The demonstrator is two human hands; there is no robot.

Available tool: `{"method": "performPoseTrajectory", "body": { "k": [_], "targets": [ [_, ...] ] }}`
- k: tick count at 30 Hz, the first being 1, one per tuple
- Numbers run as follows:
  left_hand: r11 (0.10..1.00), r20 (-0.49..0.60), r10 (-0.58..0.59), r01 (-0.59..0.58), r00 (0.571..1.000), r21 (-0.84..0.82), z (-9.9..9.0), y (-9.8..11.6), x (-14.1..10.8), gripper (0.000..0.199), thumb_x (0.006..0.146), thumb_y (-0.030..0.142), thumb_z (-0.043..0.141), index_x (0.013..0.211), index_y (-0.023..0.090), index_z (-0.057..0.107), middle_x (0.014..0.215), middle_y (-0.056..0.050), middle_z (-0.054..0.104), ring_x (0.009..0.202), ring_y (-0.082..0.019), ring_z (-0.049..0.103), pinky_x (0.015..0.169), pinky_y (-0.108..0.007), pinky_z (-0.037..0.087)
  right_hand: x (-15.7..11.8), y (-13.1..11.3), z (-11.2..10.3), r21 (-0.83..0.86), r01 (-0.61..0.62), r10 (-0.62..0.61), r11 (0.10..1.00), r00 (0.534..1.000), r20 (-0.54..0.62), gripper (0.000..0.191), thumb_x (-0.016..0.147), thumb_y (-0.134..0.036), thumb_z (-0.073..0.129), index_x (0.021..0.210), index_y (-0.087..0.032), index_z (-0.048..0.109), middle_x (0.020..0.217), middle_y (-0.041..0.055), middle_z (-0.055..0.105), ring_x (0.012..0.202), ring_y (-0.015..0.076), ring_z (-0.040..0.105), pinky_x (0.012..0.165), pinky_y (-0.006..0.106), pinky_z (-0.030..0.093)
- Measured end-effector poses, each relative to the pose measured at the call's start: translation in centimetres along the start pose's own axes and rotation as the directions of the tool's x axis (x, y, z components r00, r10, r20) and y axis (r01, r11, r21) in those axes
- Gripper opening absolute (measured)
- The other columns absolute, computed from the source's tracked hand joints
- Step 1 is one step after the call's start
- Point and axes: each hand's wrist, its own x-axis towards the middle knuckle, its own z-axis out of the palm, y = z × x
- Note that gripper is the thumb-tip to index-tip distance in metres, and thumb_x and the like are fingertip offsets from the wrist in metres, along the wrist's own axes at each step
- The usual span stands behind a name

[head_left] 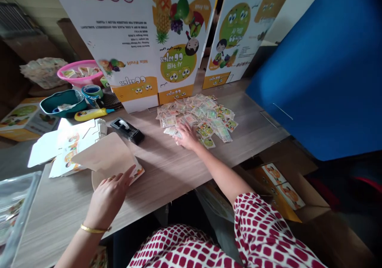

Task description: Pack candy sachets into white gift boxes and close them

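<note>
My left hand (107,198), with a gold bangle on the wrist, grips the edge of a partly folded cardboard carton (103,156) with a cream inner side, near the table's front edge. My right hand (186,136) reaches across the wood-grain table (59,220), its fingers lying on the near edge of a loose pile of small printed sachets (198,114). A folded stack of printed cartons (71,148) lies just beyond the left hand. A black tape dispenser (127,130) sits between the stack and the sachets.
Large flat fruit-printed carton blanks (176,33) stand along the table's back edge. A blue board (316,69) rises at the right. A pink basin of sachets (79,73), a teal tray (62,102) and a yellow-handled tool (92,114) sit back left. An open cardboard box (283,186) stands below the right edge.
</note>
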Motion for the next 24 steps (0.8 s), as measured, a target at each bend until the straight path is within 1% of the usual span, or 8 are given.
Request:
{"method": "performPoseTrajectory", "body": {
  "k": [4,6,11,14,16,18,20,24],
  "targets": [
    [0.987,0.021,-0.153,0.151,0.988,0.058,0.1,-1.6,-2.1,0.050,0.106,0.038,0.036,0.146,0.018,0.058,0.096,-0.013,0.076,0.082,-0.028,0.072,0.072,-0.037,0.049,0.2,0.1,-1.2,0.052,-0.106,0.115,0.993,0.967,-0.228,0.037,0.101,-0.032,0.053,0.129,-0.014,0.068,0.140,0.0181,0.063,0.135,0.0327,0.049,0.118,0.049,0.033],
    [0.965,0.032,-0.246,0.241,0.969,0.107,0.3,-2.1,-2.1,0.050,0.106,0.035,0.034,0.147,0.018,0.057,0.097,-0.013,0.076,0.082,-0.029,0.071,0.071,-0.038,0.049,1.6,-0.9,-1.3,0.049,-0.104,0.114,0.993,0.960,-0.256,0.036,0.101,-0.025,0.049,0.128,-0.011,0.068,0.134,0.0195,0.065,0.129,0.0323,0.054,0.115,0.047,0.036],
    [0.959,0.062,-0.263,0.254,0.963,0.126,0.9,-2.6,0.0,0.048,0.105,0.033,0.037,0.144,0.020,0.061,0.094,-0.013,0.074,0.079,-0.027,0.070,0.069,-0.035,0.047,6.5,-7.0,-0.1,0.078,0.151,-0.145,0.985,0.986,-0.079,0.043,0.098,-0.017,0.054,0.139,-0.007,0.060,0.142,0.0189,0.062,0.140,0.0302,0.047,0.122,0.043,0.030],
    [0.981,0.049,-0.172,0.166,0.984,0.097,0.9,-2.1,0.7,0.047,0.104,0.029,0.039,0.144,0.020,0.060,0.091,-0.011,0.072,0.082,-0.026,0.069,0.071,-0.034,0.048,8.2,-11.5,0.8,0.248,0.134,-0.129,0.959,0.991,-0.036,0.061,0.100,-0.030,0.058,0.154,-0.006,0.042,0.156,0.0201,0.049,0.146,0.0273,0.043,0.123,0.039,0.031],
    [0.986,0.031,-0.130,0.126,0.991,0.107,0.7,-1.7,0.4,0.047,0.103,0.026,0.040,0.146,0.021,0.058,0.090,-0.010,0.071,0.083,-0.026,0.069,0.072,-0.034,0.048,8.1,-14.3,1.7,0.356,0.113,-0.143,0.928,0.988,0.057,0.090,0.095,-0.049,0.067,0.163,-0.009,0.024,0.162,0.0211,0.041,0.146,0.0289,0.045,0.119,0.038,0.038],
    [0.986,0.022,-0.109,0.105,0.994,0.127,0.5,-1.2,-0.1,0.046,0.104,0.024,0.039,0.146,0.023,0.059,0.089,-0.008,0.070,0.082,-0.025,0.068,0.071,-0.035,0.048,7.5,-16.7,2.9,0.346,0.080,-0.147,0.935,0.974,0.172,0.108,0.087,-0.053,0.075,0.166,-0.012,0.013,0.160,0.0220,0.042,0.139,0.0333,0.052,0.114,0.042,0.044],
    [0.987,0.027,-0.090,0.086,0.996,0.135,0.4,-0.9,-0.6,0.045,0.105,0.024,0.037,0.143,0.024,0.061,0.088,-0.007,0.070,0.081,-0.025,0.067,0.070,-0.035,0.047,7.0,-18.6,4.3,0.256,0.038,-0.091,0.966,0.976,0.199,0.101,0.090,-0.046,0.073,0.166,-0.012,0.016,0.151,0.0232,0.053,0.127,0.0360,0.062,0.107,0.046,0.049],
    [0.991,0.036,-0.070,0.066,0.997,0.117,0.4,-1.2,-0.5,0.044,0.105,0.024,0.038,0.143,0.024,0.060,0.090,-0.007,0.070,0.082,-0.025,0.067,0.071,-0.036,0.046,7.9,-20.9,6.8,0.180,0.002,-0.022,0.984,0.994,0.108,0.081,0.097,-0.041,0.061,0.161,-0.007,0.027,0.138,0.0253,0.063,0.114,0.0363,0.068,0.099,0.048,0.053]
  ]
}}
